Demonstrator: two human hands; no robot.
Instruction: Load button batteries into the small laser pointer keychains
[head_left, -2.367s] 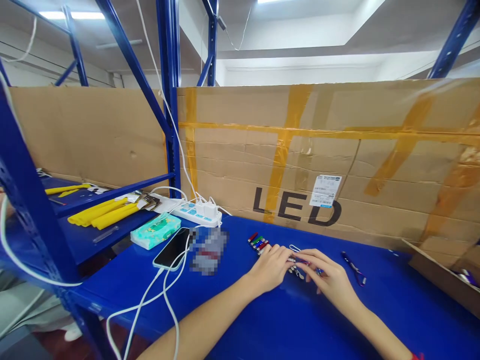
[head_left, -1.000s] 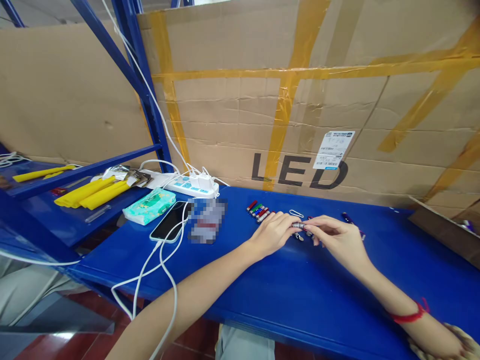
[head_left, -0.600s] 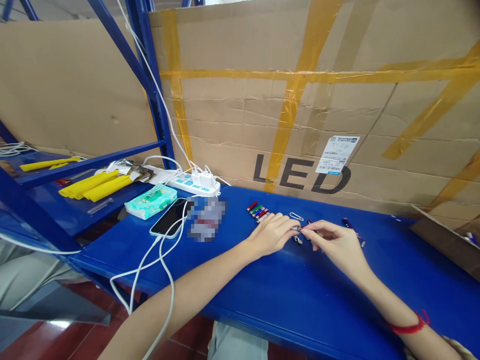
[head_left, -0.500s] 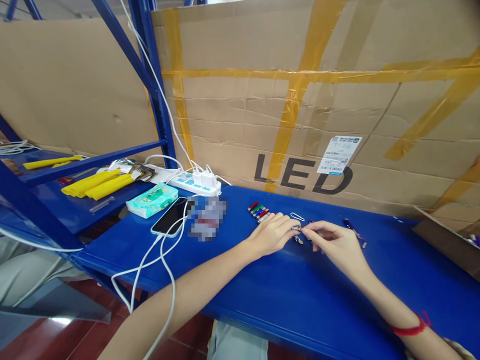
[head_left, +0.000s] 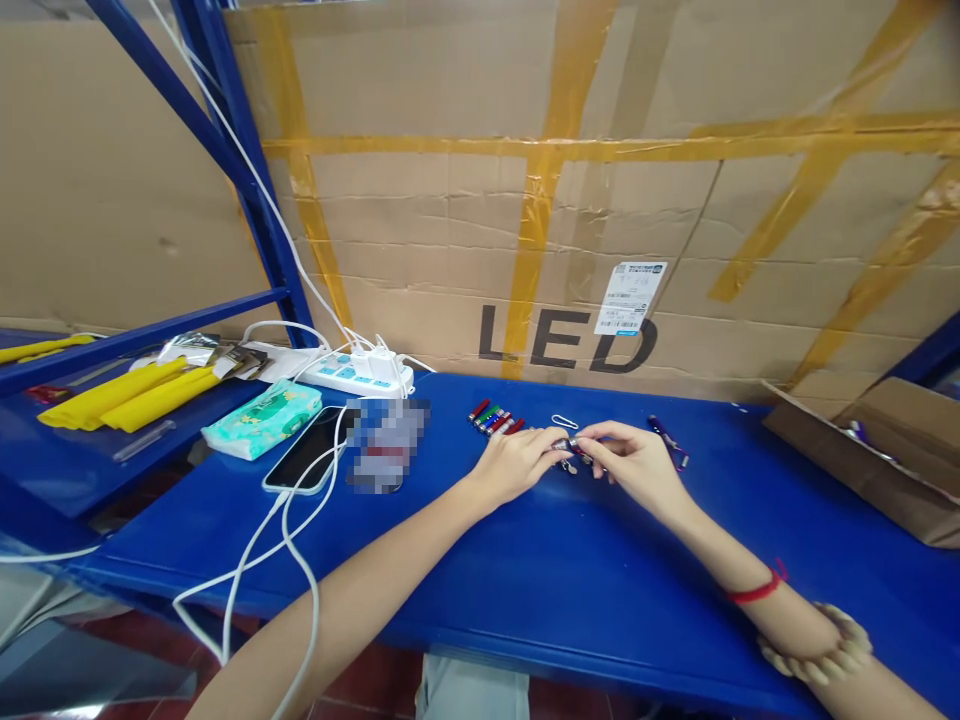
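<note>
A small metal cylinder point(head_left: 564, 446) is held just above the blue table point(head_left: 525, 580), pinched at one end by the fingertips of the left hand point(head_left: 514, 464) and at the other by those of the right hand point(head_left: 630, 465); both grips are narrow and closed on it. Tiny loose parts point(head_left: 571, 466) lie on the table directly beneath. A row of small coloured cylinders point(head_left: 495, 418) is laid just to the far left of the left hand, a metal clip point(head_left: 564, 422) lies just beyond the hands, and a dark pen-like piece point(head_left: 667, 440) lies to the right.

Risk, as judged: the cylinder is small and is held only at its tips, so a slip could drop it among the loose parts or roll it into the row; the left wrist, if swept leftwards, could scatter that row.

Containers: an open cardboard box point(head_left: 862, 470) stands at the far right, with small items inside that are too indistinct to identify. A phone point(head_left: 304, 462) on a white cable point(head_left: 255, 560) lies to the left, beside a tissue pack point(head_left: 262, 420) and a power strip point(head_left: 360, 372).
</note>
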